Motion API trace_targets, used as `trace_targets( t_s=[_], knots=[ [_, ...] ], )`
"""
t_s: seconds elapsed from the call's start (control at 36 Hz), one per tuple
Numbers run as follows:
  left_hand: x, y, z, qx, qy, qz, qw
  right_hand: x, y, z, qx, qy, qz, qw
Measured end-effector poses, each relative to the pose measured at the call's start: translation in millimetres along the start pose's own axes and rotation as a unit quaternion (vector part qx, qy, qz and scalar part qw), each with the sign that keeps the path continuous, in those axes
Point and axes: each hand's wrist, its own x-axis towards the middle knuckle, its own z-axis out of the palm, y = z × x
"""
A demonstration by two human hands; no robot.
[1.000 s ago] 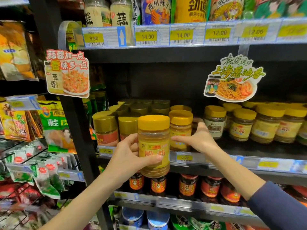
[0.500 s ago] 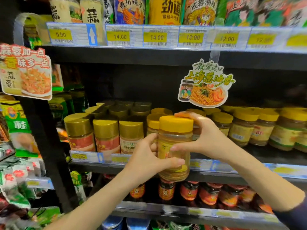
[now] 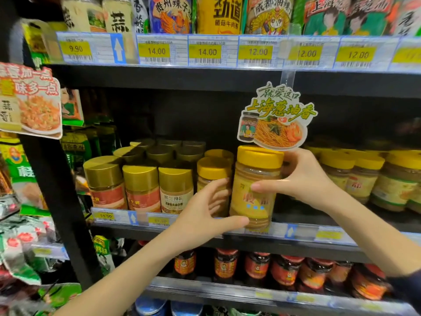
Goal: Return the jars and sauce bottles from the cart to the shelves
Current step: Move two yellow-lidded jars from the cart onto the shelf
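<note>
1. Centre of frame: the jar [image 3: 255, 190], yellow-lidded, is held upright at the front edge of the middle shelf [image 3: 303, 216]. Its base overlaps the price rail [image 3: 328, 234], and whether it rests on the shelf cannot be told.
2. The right hand [image 3: 303, 179] grasps the jar high up, with the thumb across the front and the fingers round the back near the lid.
3. The left hand [image 3: 205, 215] is released. Its fingers are spread beside the jar and its thumb lies along the lower edge, so it supports the jar but does not clamp it.
4. Risk, slip: the only firm hold is high on a smooth wall. If the left hand leaves too soon, the jar could tip or slide down.
5. Risk, snag: the base sits level with the price rail. A push inward without a lift would probably catch there and tilt the jar.
6. Risk, overhead: the hanging sign [image 3: 276, 117] sits just above the lid. Lifting too high would likely strike it.
7. Risk, neighbours: the yellow-lidded neighbour [image 3: 214, 172], just left of the jar, stands behind the left fingers. A sideways drift could knock it into the gold-lidded jars [image 3: 141, 185] at centre left.
8. Consequence: a dropped jar would probably fall toward the red-labelled jars [image 3: 284, 270], lower centre of frame.
</note>
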Motion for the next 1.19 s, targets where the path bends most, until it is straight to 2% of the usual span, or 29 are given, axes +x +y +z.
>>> trace_targets(
  t_s=[0.19, 0.31, 0.44, 0.56, 0.78, 1.19],
  knots=[
    [-20, -18, -21, 0.209, -0.006, 0.045, 0.977, 10, 19, -6, 0.018, 0.022, 0.019, 0.999],
    [-29, -31, -26, 0.333, -0.041, 0.071, 0.939, 16, 36, -3, 0.022, 0.027, 0.052, 0.998],
    [-33, -45, -28, 0.469, -0.084, 0.095, 0.874, 18, 54, 5, 0.008, 0.026, 0.072, 0.997],
    [-35, -47, -29, 0.484, -0.088, 0.104, 0.864, 17, 64, 11, -0.001, 0.015, 0.077, 0.997],
    [-36, -49, -29, 0.462, -0.089, 0.114, 0.875, 18, 75, 16, -0.009, 0.021, 0.075, 0.997],
    [-36, -56, -31, 0.458, -0.091, 0.132, 0.875, 18, 76, 11, -0.042, -0.044, 0.106, 0.993]
  ],
)
